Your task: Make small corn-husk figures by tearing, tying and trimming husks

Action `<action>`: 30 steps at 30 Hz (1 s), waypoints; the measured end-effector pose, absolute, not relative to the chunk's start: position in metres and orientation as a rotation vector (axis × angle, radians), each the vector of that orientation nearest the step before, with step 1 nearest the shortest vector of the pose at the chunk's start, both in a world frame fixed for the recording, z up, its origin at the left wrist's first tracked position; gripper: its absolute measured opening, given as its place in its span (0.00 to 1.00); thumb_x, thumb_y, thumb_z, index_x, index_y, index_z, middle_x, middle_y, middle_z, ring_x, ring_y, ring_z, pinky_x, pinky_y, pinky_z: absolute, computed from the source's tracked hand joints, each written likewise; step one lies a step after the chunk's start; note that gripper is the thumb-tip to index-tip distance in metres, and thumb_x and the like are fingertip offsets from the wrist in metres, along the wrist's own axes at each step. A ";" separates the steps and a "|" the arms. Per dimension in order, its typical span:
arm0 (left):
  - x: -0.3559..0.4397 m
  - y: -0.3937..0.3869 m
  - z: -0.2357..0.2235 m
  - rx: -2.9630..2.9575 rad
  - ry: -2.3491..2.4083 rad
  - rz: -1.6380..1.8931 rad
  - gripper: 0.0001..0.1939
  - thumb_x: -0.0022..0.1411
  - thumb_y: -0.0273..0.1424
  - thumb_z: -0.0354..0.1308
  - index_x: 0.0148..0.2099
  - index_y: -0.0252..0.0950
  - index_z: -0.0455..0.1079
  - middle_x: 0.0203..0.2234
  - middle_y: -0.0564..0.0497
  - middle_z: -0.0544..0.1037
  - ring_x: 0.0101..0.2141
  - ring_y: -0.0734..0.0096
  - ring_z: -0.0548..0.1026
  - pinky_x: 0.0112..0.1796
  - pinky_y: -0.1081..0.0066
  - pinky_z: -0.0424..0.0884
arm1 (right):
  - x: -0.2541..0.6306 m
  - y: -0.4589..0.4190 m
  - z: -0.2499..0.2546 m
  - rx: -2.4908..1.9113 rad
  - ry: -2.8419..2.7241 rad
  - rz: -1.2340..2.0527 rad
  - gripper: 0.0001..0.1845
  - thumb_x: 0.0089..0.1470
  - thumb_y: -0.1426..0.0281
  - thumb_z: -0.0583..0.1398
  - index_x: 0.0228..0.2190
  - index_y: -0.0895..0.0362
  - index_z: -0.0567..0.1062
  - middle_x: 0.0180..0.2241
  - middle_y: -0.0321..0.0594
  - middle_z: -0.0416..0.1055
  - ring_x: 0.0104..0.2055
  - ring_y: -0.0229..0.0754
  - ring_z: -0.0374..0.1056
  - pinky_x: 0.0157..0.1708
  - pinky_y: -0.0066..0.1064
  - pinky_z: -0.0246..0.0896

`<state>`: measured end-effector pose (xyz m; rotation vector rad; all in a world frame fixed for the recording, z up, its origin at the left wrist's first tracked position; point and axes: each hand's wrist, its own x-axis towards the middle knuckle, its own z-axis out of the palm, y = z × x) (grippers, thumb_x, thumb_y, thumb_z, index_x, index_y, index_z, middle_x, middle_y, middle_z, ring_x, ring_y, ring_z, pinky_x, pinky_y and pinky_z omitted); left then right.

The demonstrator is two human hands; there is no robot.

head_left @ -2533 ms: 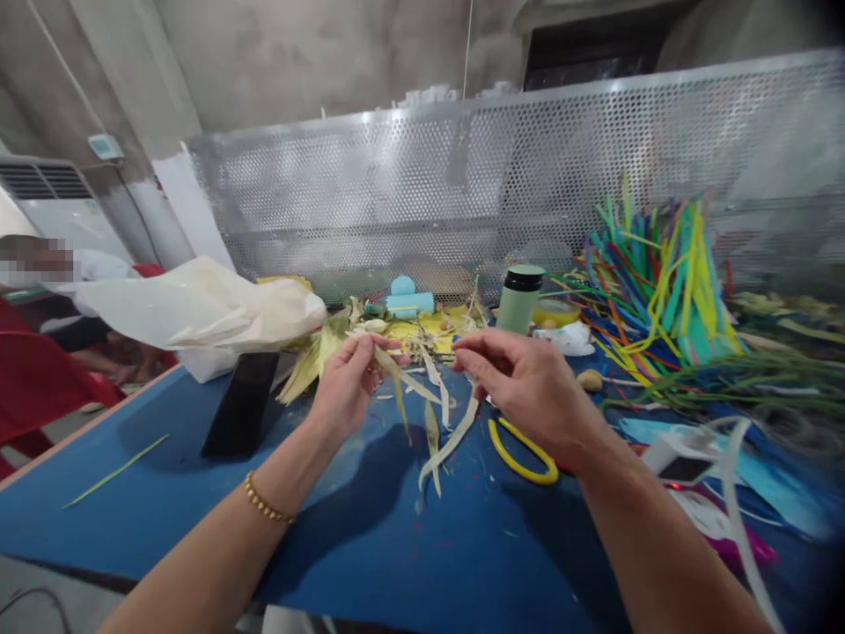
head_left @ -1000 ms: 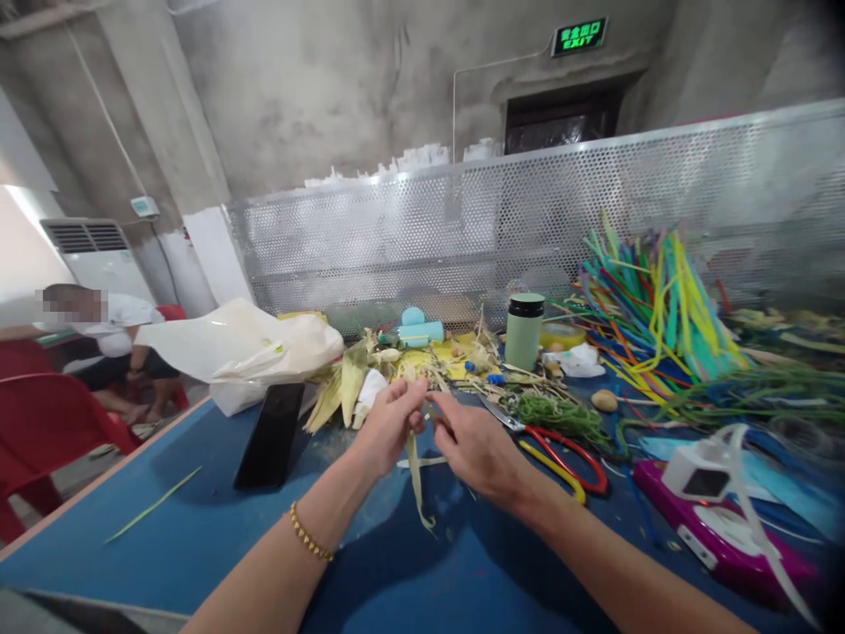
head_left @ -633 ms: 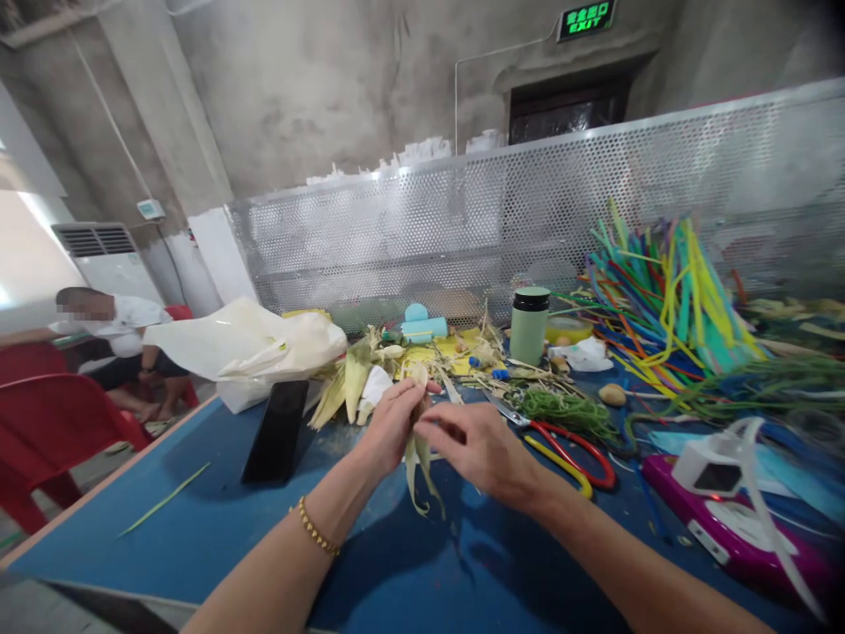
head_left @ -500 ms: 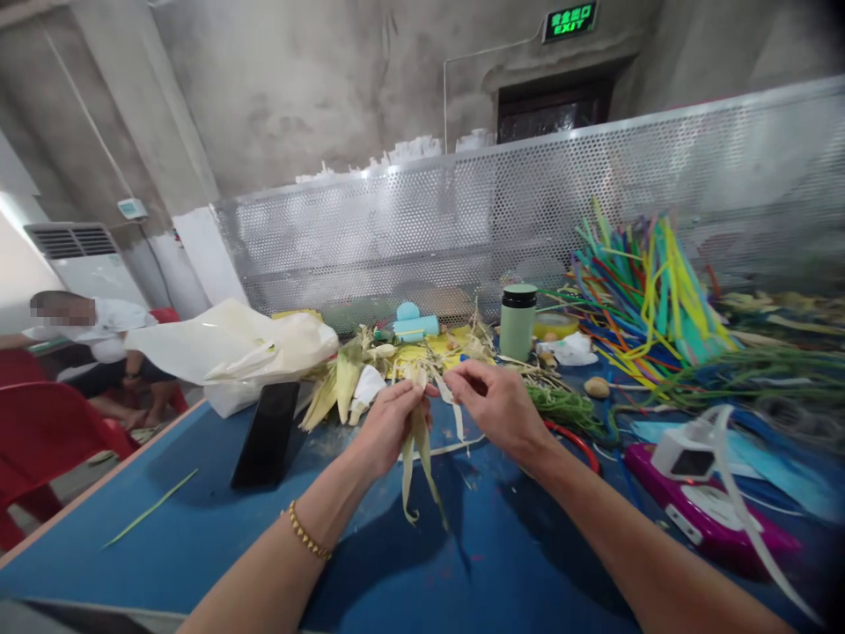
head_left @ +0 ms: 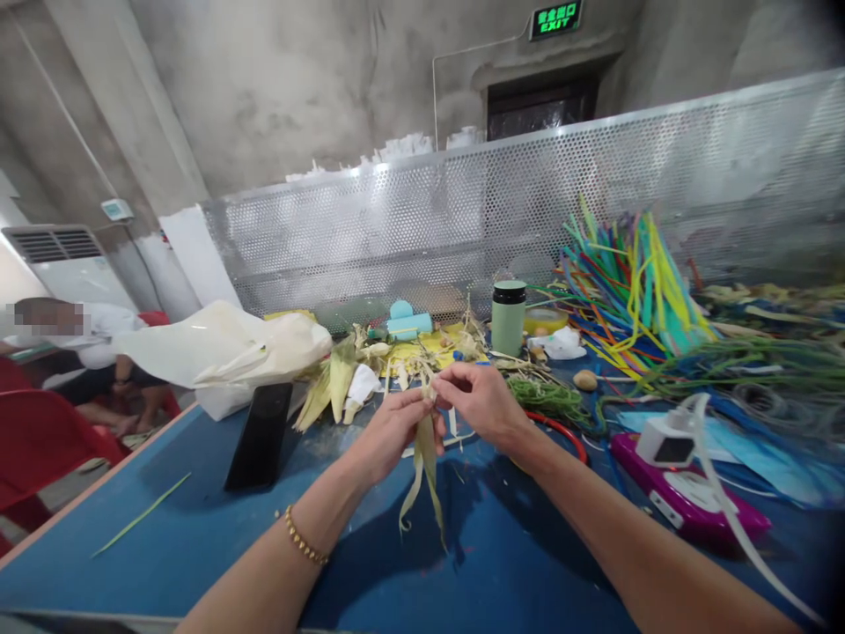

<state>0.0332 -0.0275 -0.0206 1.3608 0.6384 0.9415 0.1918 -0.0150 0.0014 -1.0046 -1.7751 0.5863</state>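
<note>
Over the middle of the blue table, my left hand (head_left: pixel 396 431) is closed around a bundle of dried corn husk (head_left: pixel 426 467), whose pale strips hang below the fingers with curled tips. My right hand (head_left: pixel 479 401) meets it at the top of the bundle, thumb and fingers pinched at the husk. A narrow pale strip (head_left: pixel 452 421) hangs beneath the right fingers. Exactly what lies between the right fingertips is too small to make out. Behind my hands are loose husk pieces (head_left: pixel 343 379) and dry scraps on a yellow sheet.
A black phone (head_left: pixel 260 438) and a white plastic bag (head_left: pixel 264 348) lie at left. A green flask (head_left: pixel 508 319), colourful strips (head_left: pixel 660 282) and a magenta power strip (head_left: pixel 690 497) are at right. A perforated metal screen (head_left: pixel 396 229) stands behind. A person sits at far left.
My right hand has moved in to the left hand, and the two now meet at the top of the husk bundle. The view has shifted slightly to the right.
</note>
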 end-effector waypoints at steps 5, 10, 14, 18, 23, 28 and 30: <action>0.035 -0.028 -0.020 1.415 0.690 0.951 0.13 0.61 0.39 0.53 0.32 0.32 0.66 0.23 0.50 0.73 0.18 0.75 0.69 0.24 0.73 0.61 | 0.191 -0.012 -0.001 -1.030 -1.789 0.571 0.10 0.51 0.68 0.58 0.24 0.60 0.76 0.22 0.39 0.73 0.25 0.38 0.66 0.27 0.29 0.60; 0.034 -0.030 -0.016 1.477 0.751 0.969 0.14 0.61 0.39 0.54 0.30 0.33 0.63 0.17 0.56 0.63 0.16 0.81 0.59 0.19 0.75 0.49 | 0.190 -0.016 0.004 -0.940 -1.803 0.776 0.13 0.52 0.65 0.58 0.23 0.59 0.74 0.17 0.33 0.65 0.18 0.32 0.57 0.20 0.26 0.52; 0.029 -0.030 -0.011 1.492 0.697 0.874 0.15 0.60 0.41 0.56 0.33 0.32 0.65 0.18 0.57 0.59 0.18 0.82 0.56 0.20 0.76 0.49 | 0.191 -0.023 0.010 -0.864 -1.755 0.978 0.13 0.51 0.61 0.60 0.25 0.59 0.73 0.16 0.31 0.63 0.15 0.29 0.53 0.15 0.25 0.48; 0.023 -0.029 -0.006 1.577 0.702 0.873 0.16 0.61 0.42 0.55 0.35 0.32 0.67 0.19 0.57 0.59 0.18 0.83 0.55 0.20 0.77 0.48 | 0.193 -0.024 0.012 -0.860 -1.743 0.962 0.15 0.51 0.60 0.61 0.24 0.59 0.71 0.17 0.32 0.65 0.14 0.30 0.55 0.14 0.24 0.49; 0.012 -0.020 -0.001 1.542 0.791 1.041 0.13 0.61 0.37 0.56 0.31 0.31 0.67 0.15 0.57 0.61 0.17 0.82 0.59 0.20 0.77 0.53 | 0.199 -0.012 0.007 -0.923 -1.777 0.825 0.16 0.56 0.58 0.56 0.33 0.59 0.73 0.24 0.36 0.70 0.17 0.32 0.59 0.17 0.26 0.53; -0.003 -0.009 0.004 1.216 0.739 1.231 0.07 0.60 0.32 0.57 0.35 0.32 0.67 0.19 0.54 0.69 0.18 0.77 0.68 0.22 0.75 0.63 | 0.196 0.002 -0.022 -1.005 -2.379 0.318 0.04 0.51 0.70 0.62 0.29 0.57 0.77 0.29 0.39 0.72 0.31 0.38 0.66 0.34 0.29 0.58; -0.006 -0.005 0.004 1.158 0.729 1.250 0.06 0.60 0.30 0.56 0.35 0.31 0.67 0.20 0.53 0.69 0.18 0.77 0.69 0.22 0.75 0.64 | 0.191 0.002 -0.036 -1.018 -2.552 0.189 0.03 0.50 0.74 0.62 0.29 0.58 0.77 0.32 0.42 0.72 0.36 0.41 0.66 0.36 0.29 0.57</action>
